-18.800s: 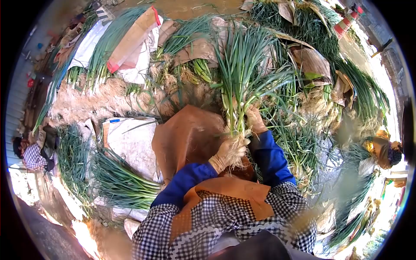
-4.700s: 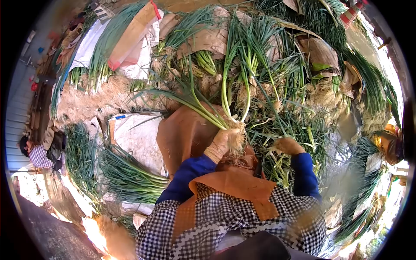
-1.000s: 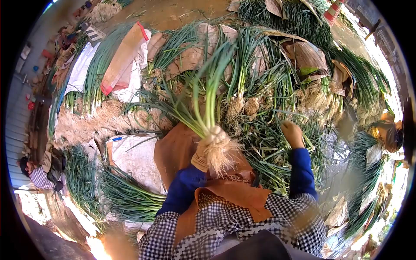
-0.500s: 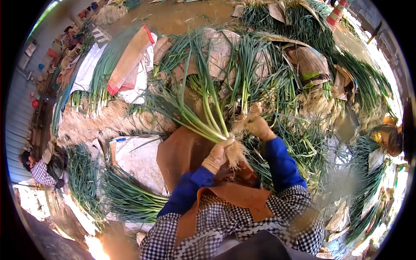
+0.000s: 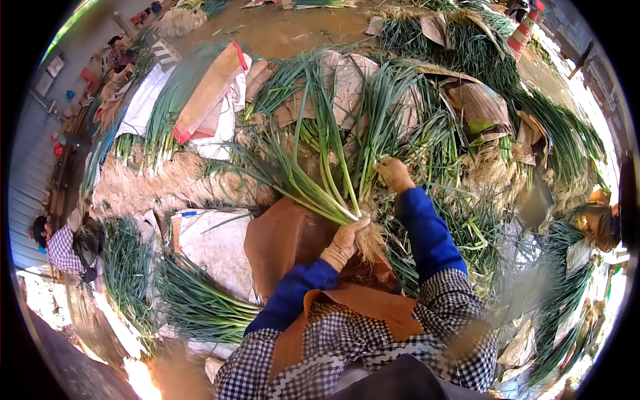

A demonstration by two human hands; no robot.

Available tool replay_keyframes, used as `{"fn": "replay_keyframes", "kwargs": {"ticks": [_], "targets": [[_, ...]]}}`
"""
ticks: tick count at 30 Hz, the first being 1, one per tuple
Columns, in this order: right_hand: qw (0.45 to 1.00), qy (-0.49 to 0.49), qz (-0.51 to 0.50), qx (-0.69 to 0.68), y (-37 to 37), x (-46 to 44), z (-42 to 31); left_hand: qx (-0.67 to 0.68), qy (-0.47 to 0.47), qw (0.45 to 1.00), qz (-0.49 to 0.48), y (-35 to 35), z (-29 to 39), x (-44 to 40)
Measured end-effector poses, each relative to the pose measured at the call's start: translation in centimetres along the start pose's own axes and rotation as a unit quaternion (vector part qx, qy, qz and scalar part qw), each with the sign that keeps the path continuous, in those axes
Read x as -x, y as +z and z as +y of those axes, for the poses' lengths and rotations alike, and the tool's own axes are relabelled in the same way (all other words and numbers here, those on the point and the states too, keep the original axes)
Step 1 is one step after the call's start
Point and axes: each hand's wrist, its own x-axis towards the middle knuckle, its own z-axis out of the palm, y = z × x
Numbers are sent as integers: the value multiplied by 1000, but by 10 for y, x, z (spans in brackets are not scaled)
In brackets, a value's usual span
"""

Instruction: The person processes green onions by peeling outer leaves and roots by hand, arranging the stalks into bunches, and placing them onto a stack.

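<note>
Green, could slip from left hand, closed-fingered round bunch, if snagged by stalks against right hand, curled with unclear hold.

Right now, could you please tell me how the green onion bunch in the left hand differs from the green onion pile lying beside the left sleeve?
The bunch is held in the left hand, while the pile lies unheld. The bunch has only a few stalks; the pile has many. The bunch's roots show clearly, whereas none can be made out on the pile. Both have long green leaves and paler stalk ends.
</note>
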Motion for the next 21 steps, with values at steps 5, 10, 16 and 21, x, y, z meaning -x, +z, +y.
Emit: {"fn": "replay_keyframes", "kwargs": {"ticks": [5, 10, 16, 21], "targets": [[682, 218, -63, -695, -81, 96, -92, 80, -76, 993, 32, 1, -19, -8], [690, 186, 45, -698, -132, 195, -65, 138, -22, 990, 33, -7, -8, -10], [900, 365, -66, -231, -71, 201, 5, 187, -39, 981, -20, 4, 15, 10], [589, 186, -31, -786, -53, 81, -79, 338, -87, 912, -215, 12, 13, 25]]}}
